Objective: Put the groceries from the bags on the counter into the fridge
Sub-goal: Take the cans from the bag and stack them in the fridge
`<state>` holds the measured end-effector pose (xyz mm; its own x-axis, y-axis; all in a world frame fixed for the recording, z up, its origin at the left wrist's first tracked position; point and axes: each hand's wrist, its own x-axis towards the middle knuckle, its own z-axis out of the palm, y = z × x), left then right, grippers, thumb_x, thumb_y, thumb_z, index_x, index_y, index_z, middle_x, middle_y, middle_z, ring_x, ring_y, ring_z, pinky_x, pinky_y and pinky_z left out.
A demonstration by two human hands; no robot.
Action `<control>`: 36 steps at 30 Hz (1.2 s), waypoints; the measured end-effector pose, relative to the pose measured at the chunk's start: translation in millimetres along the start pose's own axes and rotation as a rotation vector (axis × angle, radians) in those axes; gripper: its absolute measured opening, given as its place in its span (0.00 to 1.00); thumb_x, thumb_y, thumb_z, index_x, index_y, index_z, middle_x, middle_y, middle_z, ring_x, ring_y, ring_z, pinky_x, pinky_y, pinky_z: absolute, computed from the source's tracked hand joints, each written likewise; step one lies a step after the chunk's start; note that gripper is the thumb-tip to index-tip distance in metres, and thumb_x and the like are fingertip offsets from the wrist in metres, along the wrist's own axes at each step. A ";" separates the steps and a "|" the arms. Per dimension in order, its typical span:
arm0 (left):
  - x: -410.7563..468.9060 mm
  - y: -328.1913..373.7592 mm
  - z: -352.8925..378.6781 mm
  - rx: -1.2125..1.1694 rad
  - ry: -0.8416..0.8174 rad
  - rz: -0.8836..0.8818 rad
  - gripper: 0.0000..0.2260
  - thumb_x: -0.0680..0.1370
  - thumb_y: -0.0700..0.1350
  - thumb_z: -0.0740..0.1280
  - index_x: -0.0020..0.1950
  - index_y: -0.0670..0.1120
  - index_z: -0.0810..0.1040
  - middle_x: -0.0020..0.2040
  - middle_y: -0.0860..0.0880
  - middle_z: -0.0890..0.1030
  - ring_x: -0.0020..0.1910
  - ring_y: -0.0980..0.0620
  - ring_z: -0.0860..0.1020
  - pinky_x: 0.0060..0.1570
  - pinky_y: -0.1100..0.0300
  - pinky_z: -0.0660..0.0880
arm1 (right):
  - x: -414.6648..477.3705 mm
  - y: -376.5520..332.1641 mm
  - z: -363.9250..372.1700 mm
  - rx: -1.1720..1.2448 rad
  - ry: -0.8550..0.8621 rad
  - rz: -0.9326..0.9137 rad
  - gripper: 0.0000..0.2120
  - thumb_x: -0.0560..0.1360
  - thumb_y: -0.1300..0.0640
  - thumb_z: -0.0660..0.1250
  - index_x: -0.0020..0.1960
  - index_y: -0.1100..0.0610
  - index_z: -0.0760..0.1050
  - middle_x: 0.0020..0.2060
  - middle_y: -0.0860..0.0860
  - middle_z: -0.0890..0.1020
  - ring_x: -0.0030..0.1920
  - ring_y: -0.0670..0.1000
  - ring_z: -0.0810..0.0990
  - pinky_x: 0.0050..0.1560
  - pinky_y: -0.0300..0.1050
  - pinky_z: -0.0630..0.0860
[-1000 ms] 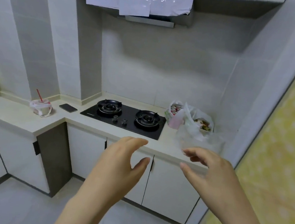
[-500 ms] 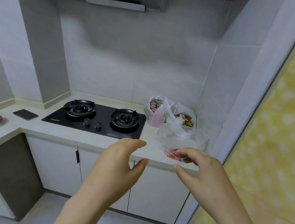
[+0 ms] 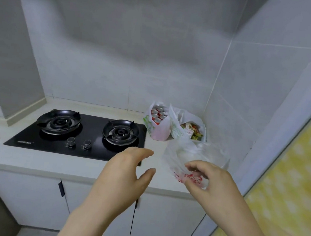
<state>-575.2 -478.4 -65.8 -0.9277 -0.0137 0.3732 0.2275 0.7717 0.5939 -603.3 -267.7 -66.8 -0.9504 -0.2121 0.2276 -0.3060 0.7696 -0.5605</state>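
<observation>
Bag (image 3: pixel 194 153) contents indistinct behind right fingers (image 3: pixel 196 165).

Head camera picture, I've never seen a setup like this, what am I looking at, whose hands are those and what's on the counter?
There is no machine here. The camera sits on a person's head and looks forward and down, so the two grips are that person's own bare hands. The left grip hangs open in front of the counter, holding nothing. The right grip curls its fingers at a clear bag with red print; whether it truly holds it, I cannot tell. Behind stand a bag of cans and a bag of packets. Left of them lies a black two-burner stove. No fridge shows.
</observation>
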 end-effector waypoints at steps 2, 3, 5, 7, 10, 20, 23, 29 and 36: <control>16.7 -8.8 7.6 -0.009 -0.028 -0.006 0.19 0.77 0.51 0.66 0.67 0.57 0.72 0.62 0.62 0.74 0.56 0.64 0.73 0.58 0.69 0.68 | 17.3 5.5 3.8 -0.002 -0.010 0.021 0.14 0.73 0.53 0.70 0.58 0.45 0.78 0.51 0.38 0.79 0.51 0.37 0.77 0.49 0.20 0.67; 25.8 -12.5 11.8 -0.012 -0.042 -0.009 0.19 0.77 0.52 0.66 0.67 0.57 0.72 0.62 0.62 0.74 0.57 0.64 0.73 0.58 0.68 0.68 | 26.8 9.2 5.3 -0.002 -0.007 0.029 0.14 0.73 0.53 0.70 0.58 0.46 0.78 0.52 0.38 0.79 0.52 0.37 0.77 0.49 0.21 0.67; 44.8 -19.8 21.0 -0.010 -0.056 -0.015 0.19 0.77 0.52 0.66 0.67 0.57 0.72 0.63 0.62 0.74 0.58 0.63 0.73 0.59 0.67 0.69 | 47.3 17.7 9.3 0.013 0.000 0.037 0.14 0.73 0.53 0.70 0.58 0.46 0.78 0.51 0.38 0.79 0.52 0.37 0.77 0.50 0.22 0.68; 64.4 -26.5 31.6 0.004 -0.048 -0.026 0.18 0.77 0.52 0.66 0.67 0.57 0.72 0.62 0.62 0.74 0.60 0.63 0.73 0.60 0.66 0.69 | 68.1 27.6 13.6 0.022 -0.005 0.027 0.13 0.73 0.52 0.70 0.57 0.45 0.78 0.51 0.36 0.79 0.52 0.38 0.77 0.54 0.28 0.71; 97.7 -31.6 48.5 0.035 -0.053 -0.047 0.18 0.77 0.51 0.66 0.67 0.56 0.73 0.63 0.61 0.75 0.62 0.63 0.72 0.61 0.67 0.68 | 102.7 45.2 15.0 0.023 -0.006 0.019 0.12 0.73 0.51 0.70 0.56 0.44 0.78 0.50 0.35 0.79 0.51 0.36 0.77 0.56 0.35 0.74; 188.8 -49.4 107.5 0.043 -0.095 -0.143 0.18 0.77 0.51 0.66 0.67 0.55 0.73 0.62 0.61 0.75 0.59 0.63 0.74 0.59 0.69 0.68 | 214.9 104.0 18.8 0.038 -0.075 -0.018 0.13 0.74 0.51 0.69 0.58 0.44 0.76 0.52 0.36 0.78 0.53 0.36 0.76 0.51 0.28 0.68; 208.5 -62.0 120.1 0.045 -0.126 -0.170 0.18 0.77 0.52 0.66 0.67 0.56 0.72 0.61 0.62 0.75 0.58 0.64 0.73 0.58 0.70 0.68 | 236.8 117.6 30.4 0.059 -0.111 0.002 0.14 0.74 0.51 0.69 0.59 0.45 0.77 0.51 0.36 0.78 0.53 0.35 0.76 0.53 0.29 0.68; 260.9 -98.0 138.6 0.013 -0.167 -0.185 0.18 0.77 0.51 0.66 0.66 0.55 0.73 0.61 0.60 0.76 0.55 0.65 0.73 0.56 0.64 0.73 | 287.2 133.6 56.4 0.058 -0.137 0.074 0.14 0.73 0.51 0.70 0.58 0.45 0.77 0.51 0.37 0.79 0.52 0.36 0.76 0.55 0.33 0.71; 327.7 -161.7 143.3 -0.029 -0.190 -0.158 0.18 0.76 0.50 0.68 0.65 0.54 0.75 0.57 0.57 0.79 0.55 0.60 0.76 0.57 0.63 0.73 | 351.7 127.8 91.8 0.024 -0.158 0.148 0.14 0.74 0.50 0.70 0.59 0.45 0.76 0.52 0.37 0.79 0.53 0.37 0.76 0.59 0.37 0.72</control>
<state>-958.4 -516.5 -141.6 -0.9908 -0.0108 0.1346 0.0809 0.7506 0.6558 -981.8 -299.2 -131.5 -0.9814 -0.1914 0.0149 -0.1623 0.7854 -0.5974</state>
